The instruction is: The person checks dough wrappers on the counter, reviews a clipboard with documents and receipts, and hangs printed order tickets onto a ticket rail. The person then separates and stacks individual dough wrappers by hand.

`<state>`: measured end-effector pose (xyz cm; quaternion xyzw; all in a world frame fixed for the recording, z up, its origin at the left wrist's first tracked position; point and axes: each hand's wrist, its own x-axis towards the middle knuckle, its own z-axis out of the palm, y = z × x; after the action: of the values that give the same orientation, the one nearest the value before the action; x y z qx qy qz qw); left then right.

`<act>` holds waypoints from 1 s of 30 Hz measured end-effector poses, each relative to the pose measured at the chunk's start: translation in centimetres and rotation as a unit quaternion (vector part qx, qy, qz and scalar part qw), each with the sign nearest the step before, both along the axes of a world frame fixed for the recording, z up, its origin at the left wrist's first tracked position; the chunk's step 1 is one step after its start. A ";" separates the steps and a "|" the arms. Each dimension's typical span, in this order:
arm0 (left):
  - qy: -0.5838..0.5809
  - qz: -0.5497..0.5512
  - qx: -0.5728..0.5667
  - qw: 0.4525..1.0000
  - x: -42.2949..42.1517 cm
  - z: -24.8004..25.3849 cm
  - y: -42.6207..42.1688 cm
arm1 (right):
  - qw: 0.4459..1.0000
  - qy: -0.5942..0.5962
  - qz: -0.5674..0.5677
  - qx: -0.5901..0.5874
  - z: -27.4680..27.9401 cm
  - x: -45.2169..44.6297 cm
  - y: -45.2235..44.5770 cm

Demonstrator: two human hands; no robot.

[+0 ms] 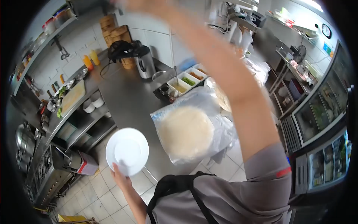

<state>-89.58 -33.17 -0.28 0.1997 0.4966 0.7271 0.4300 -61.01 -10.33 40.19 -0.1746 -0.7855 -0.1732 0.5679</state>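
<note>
A round white plate (127, 147) is in my left hand (120, 175), held by its near rim beside the steel counter, with nothing on it. My right arm reaches up across the view. At the top edge, my right hand (140, 5) is smeared by motion and partly cut off, so its fingers cannot be made out. On the counter, a clear plastic bag (220, 132) lies around a pale, round, flat stack (186, 130) that looks like thin wrappers or flatbreads.
White containers (189, 79) of chopped food line the steel counter (126, 97), near a steel kettle (144, 63). A cutting board (74, 97) and sauce bottles (88, 62) are on the left. A wall shelf (44, 37) overhangs there. Glass-front fridges (320, 108) stand right.
</note>
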 end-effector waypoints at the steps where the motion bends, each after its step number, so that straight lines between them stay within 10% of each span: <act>1: -0.004 -0.032 0.012 0.999 0.5 0.0 1.2 | 0.994 -0.054 -0.040 -0.089 -4.8 -1.9 -0.1; 5: 0.001 -0.067 0.034 0.997 2.7 -1.9 5.9 | 0.933 -0.182 -0.059 -0.303 -28.1 -8.6 -2.5; 9: 0.047 -0.008 0.011 0.999 4.2 -2.8 8.6 | 0.921 -0.230 -0.043 -0.311 -38.5 -10.7 -9.6; 19: 0.066 0.011 0.036 0.997 4.6 -6.1 13.1 | 0.922 -0.155 0.026 -0.354 -39.6 -10.0 -11.4; 26: 0.108 0.101 -0.032 0.989 4.9 -10.1 24.1 | 0.742 -0.026 0.582 -0.332 -18.2 -3.8 -22.3; 30: 0.079 0.115 -0.086 0.986 6.5 -10.2 26.9 | 0.737 0.175 0.611 -0.228 -17.3 -5.2 -26.2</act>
<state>-83.09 -6.22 -10.48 0.1599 0.6092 0.7084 0.3185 -66.19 -36.53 22.94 0.1920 -0.6261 0.4288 0.6223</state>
